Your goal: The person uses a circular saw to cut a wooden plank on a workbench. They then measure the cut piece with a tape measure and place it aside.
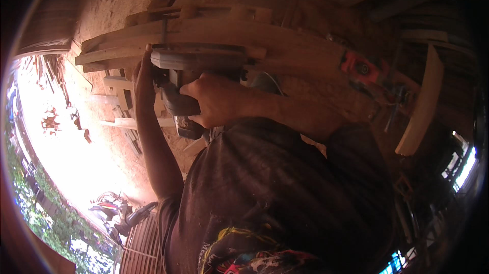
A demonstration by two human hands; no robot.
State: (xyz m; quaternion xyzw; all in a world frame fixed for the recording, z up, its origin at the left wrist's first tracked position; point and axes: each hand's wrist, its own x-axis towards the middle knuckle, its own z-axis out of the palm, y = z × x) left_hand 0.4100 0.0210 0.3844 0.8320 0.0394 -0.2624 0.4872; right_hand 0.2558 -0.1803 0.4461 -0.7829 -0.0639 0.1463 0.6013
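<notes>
A grey and black hand-held power tool [201, 60] lies along a long wooden board [214, 32] on the work surface in front of me. My right hand [209, 96] is closed round its dark rear handle, below the long grey body. At the tool's left end, my left hand [144, 78] is curled against a black front part, with one fingertip pointing up beside the grey housing. Most of the left fingers are hidden, as is the tool's underside. Exactly what kind of tool it is cannot be made out in the dim light.
A red and black power tool [362, 67] sits to the right. Beyond it a loose curved-looking plank [423, 101] slants down. Wood offcuts [119, 83] lie at the left by sawdust-covered ground. A motorcycle [114, 210] stands at lower left, near bright daylight.
</notes>
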